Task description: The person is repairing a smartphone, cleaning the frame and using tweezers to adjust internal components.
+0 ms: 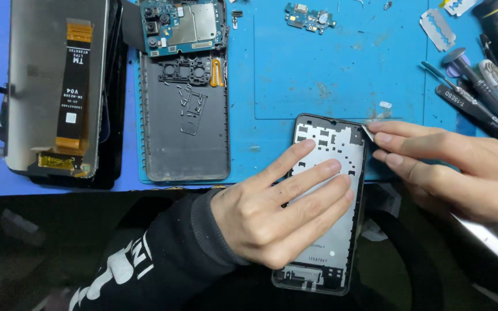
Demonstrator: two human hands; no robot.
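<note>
Pressing flat on the upright-lying phone frame (331, 173), the left hand (272, 213) steadies it; the right hand (462, 173) pinches, seemingly, a thin blade (369, 132) at its upper-right edge.

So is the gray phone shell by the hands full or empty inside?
Mostly empty. The back shell lies open side up, with only a circuit board at its top end and bare gray plastic below.

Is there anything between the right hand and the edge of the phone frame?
Nothing visible. The right hand pinches a thin blade directly against the upper right edge of the phone frame. The left hand lies flat on the frame, clear of that edge.
</note>
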